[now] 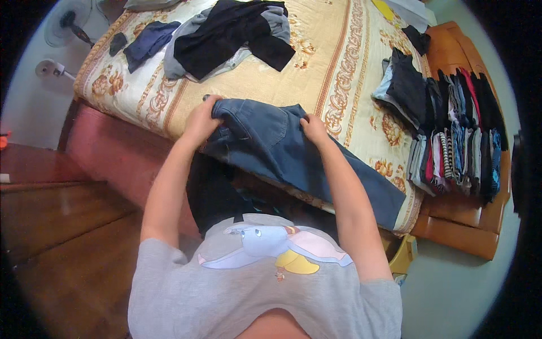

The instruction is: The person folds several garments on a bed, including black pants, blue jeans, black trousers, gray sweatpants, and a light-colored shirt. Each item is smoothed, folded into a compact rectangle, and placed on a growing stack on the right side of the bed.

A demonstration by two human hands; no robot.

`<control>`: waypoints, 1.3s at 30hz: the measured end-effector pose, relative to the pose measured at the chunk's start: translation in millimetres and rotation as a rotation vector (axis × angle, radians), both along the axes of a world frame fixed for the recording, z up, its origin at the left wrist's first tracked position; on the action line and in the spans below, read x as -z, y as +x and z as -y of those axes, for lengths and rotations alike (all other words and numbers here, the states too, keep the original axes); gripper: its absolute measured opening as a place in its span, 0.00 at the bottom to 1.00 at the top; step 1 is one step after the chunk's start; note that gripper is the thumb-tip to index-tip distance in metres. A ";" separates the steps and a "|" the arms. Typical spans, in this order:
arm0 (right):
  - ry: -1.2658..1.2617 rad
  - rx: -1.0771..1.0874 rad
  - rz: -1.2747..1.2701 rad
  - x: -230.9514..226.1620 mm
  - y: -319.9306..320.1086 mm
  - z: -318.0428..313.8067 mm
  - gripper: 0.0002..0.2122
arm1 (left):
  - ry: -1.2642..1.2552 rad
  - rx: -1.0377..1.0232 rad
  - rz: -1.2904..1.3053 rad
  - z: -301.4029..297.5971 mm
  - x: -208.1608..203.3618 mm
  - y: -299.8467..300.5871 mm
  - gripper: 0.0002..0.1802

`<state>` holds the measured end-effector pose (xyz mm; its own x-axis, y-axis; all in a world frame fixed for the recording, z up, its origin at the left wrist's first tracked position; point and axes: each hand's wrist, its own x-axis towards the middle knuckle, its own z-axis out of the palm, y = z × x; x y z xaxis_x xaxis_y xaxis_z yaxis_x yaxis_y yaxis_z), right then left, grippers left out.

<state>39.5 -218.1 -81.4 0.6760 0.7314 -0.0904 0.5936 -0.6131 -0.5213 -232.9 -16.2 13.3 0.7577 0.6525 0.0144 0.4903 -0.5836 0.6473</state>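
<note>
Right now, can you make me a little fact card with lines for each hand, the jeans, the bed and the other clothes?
Left hand: grips the blue jeans at their left end
Right hand: grips their upper edge
Jeans: one leg stretches toward the right
Bed: cream cover, flower pattern
Loose clothes: black garment over gray cloth, beyond the jeans
Folded clothes: rows at the right
</note>
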 end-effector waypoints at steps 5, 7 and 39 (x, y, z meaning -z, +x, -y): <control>-0.187 0.018 -0.253 14.5 20.0 -24.0 0.15 | 0.865 0.234 0.121 -30.7 -54.4 19.9 0.07; -0.083 0.079 -0.414 19.1 33.8 -19.5 0.13 | 1.123 0.325 0.528 -37.1 -49.8 9.2 0.09; -0.129 0.076 0.243 16.2 22.8 33.2 0.11 | -0.096 -0.213 -0.014 -47.4 110.9 -48.3 0.34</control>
